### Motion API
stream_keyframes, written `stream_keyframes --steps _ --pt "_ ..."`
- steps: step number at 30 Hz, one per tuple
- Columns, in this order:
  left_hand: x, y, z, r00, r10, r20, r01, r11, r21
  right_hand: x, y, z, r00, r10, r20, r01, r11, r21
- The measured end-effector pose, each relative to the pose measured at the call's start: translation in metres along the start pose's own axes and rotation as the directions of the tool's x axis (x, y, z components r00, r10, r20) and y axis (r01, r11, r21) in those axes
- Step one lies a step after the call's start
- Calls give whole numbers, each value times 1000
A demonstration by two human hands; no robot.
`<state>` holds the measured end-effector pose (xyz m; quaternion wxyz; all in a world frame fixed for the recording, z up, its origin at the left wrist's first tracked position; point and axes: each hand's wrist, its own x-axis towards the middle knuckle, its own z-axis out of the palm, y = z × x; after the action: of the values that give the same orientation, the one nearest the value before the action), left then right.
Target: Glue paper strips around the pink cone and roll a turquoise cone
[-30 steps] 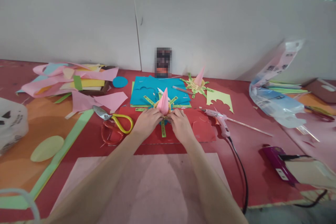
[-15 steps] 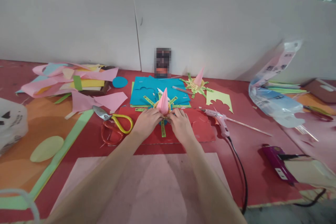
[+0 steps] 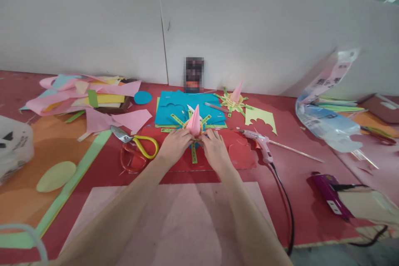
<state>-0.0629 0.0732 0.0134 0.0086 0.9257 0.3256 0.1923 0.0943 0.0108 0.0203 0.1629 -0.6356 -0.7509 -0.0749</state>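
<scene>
Over a red sheet in the middle of the table, a paper craft with a pink cone and patterned green strips is held between my two hands. My left hand pinches its near left edge, fingers closed. On the near right edge, the fingers of my right hand are closed in the same way. One green strip points toward me between the hands. The fingertips hide part of the craft's base. A similar finished-looking craft with a pink cone stands farther back, to the right.
Scissors with red and yellow handles lie to the left. A pink glue gun with a black cord rests on the right, near a purple power strip. Blue sheets lie behind the hands. Paper scraps are heaped at the back left.
Almost nothing differs. Both hands keep hold of the paper craft in the same spot, and the whole view has shifted very slightly.
</scene>
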Motion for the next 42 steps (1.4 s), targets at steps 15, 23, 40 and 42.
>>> stream_keyframes --steps 15,23,40,42 --pt "0 0 0 1000 9 -6 -9 1000 -9 0 -1 -1 1000 8 1 -8 1000 22" --pt "-1 0 -1 999 -20 -28 19 1000 -16 -1 7 -2 997 55 -48 -44 977 206" --pt "9 4 -24 838 -364 -407 231 912 -340 -4 27 4 918 377 -122 -254 796 549" --pt "19 6 -30 822 -402 -403 234 884 -406 -4 28 6 911 395 -116 -268 784 560"
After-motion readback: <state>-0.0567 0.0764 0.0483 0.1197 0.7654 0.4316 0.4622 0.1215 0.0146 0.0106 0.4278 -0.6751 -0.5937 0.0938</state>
